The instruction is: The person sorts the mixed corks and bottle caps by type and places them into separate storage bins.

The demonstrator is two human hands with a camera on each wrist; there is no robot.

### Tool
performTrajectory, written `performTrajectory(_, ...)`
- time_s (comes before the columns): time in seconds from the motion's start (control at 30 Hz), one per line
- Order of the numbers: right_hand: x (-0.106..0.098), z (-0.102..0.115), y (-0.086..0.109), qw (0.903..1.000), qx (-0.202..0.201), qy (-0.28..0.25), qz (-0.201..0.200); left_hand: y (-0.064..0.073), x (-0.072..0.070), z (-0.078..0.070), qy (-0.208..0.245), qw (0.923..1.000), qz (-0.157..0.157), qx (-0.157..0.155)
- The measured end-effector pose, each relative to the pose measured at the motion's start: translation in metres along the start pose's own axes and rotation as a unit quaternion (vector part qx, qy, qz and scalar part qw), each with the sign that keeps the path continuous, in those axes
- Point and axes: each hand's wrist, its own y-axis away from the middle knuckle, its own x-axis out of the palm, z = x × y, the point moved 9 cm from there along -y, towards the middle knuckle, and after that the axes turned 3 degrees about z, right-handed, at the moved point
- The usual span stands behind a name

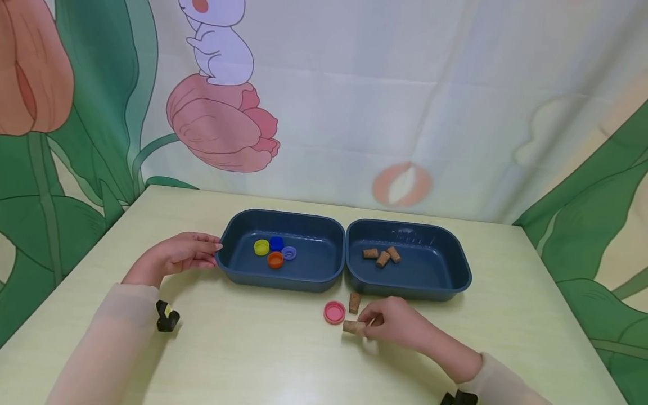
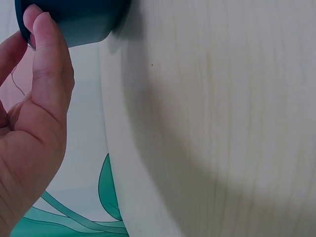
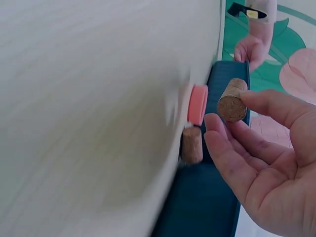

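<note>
My right hand [image 1: 397, 323] pinches a cork [image 3: 232, 101] between thumb and fingers, low over the table. Close by on the table are a second cork [image 1: 355, 302] and a pink-red bottle cap [image 1: 334, 312]. At its left end, the left blue tray [image 1: 283, 280] is held at the rim by my left hand [image 1: 184, 254]; the fingertips [image 2: 44, 24] overlap the end wall. Inside that tray lie a yellow cap [image 1: 261, 247], a dark blue cap [image 1: 276, 243], an orange cap [image 1: 275, 260] and a light purple cap [image 1: 289, 253].
The right blue tray [image 1: 410, 289] stands end to end with the left one and contains a few corks [image 1: 383, 259]. Behind the pale wooden table [image 1: 243, 349] hangs a printed curtain [image 1: 329, 112] with flowers and a white animal.
</note>
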Motion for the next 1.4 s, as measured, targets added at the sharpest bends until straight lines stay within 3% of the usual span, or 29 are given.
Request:
performTrajectory(0.23, -0.014, -0.011, 0.012, 0.9996, 0.024, -0.012, -0.010, 0.000, 0.000, 0.001, 0.001, 1.0000, 0.000, -0.002)
performTrajectory(0.57, -0.043, -0.018, 0.027, 0.9998, 0.014, -0.002, -0.017, 0.001, 0.002, 0.000, 0.005, 1.0000, 0.001, -0.003)
performTrajectory(0.87, -0.072, -0.026, 0.030, 0.9992, 0.021, -0.022, 0.024, 0.003, 0.001, -0.003, -0.003, 1.0000, -0.001, 0.006)
performTrajectory(1.17, -0.116, -0.039, 0.030, 0.9987, 0.038, 0.015, 0.032, 0.004, 0.002, -0.002, -0.005, 0.9999, -0.010, 0.008)
performTrajectory(1.4, -0.139, -0.044, 0.030, 0.9975, 0.044, 0.025, 0.050, 0.004, 0.004, -0.003, 0.003, 1.0000, -0.008, 0.005)
